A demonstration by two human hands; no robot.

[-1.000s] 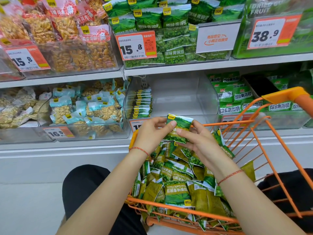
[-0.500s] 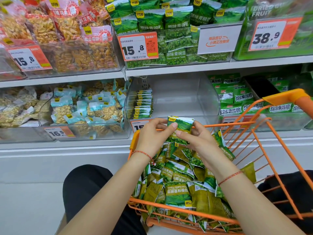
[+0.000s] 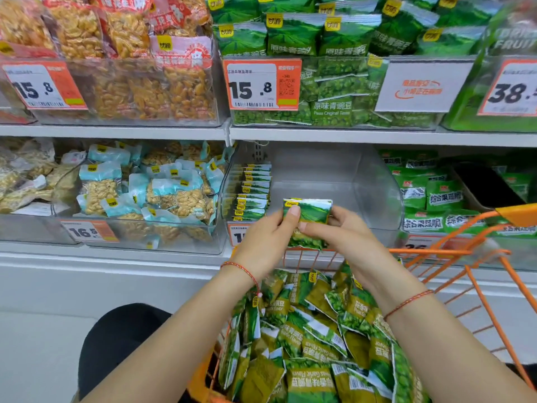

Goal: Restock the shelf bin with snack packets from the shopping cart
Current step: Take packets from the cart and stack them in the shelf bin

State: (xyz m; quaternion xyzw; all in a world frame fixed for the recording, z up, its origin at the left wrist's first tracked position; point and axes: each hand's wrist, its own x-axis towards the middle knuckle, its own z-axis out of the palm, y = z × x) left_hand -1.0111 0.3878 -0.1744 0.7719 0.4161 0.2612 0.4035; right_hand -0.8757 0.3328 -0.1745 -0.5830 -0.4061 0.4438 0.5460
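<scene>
Both hands, left hand (image 3: 268, 238) and right hand (image 3: 338, 237), pinch a squared stack of green packets (image 3: 309, 221) above the shopping cart (image 3: 453, 251), near the clear shelf bin (image 3: 374, 187); a loose pinch might fan them apart.

clear shelf bin (image 3: 374, 181) on grey shelf (image 3: 116, 258) holds stacked packets (image 3: 254, 190)

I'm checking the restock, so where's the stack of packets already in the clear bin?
In the head view, the stack of packets stands against the left wall of the clear bin on the lower shelf, just up-left of the left hand.
</scene>
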